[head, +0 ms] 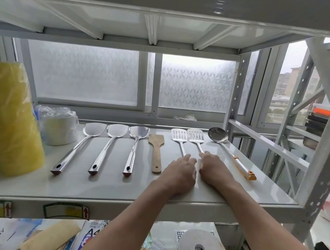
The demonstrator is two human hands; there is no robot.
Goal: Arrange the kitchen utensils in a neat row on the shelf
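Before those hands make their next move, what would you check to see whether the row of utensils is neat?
1. Three steel spatulas spaced apart, heads level at the back: ok.
2. Wooden spatula lying straight, touching nothing: ok.
3. Two slotted turners evenly spaced: not ok, their heads sit almost together, tighter than the other gaps.
4. Ladle parallel to the others: cannot tell, the wide lens fans every handle outward.
5. Left hand and right hand each over a turner handle: ok. Whether they grip: cannot tell.
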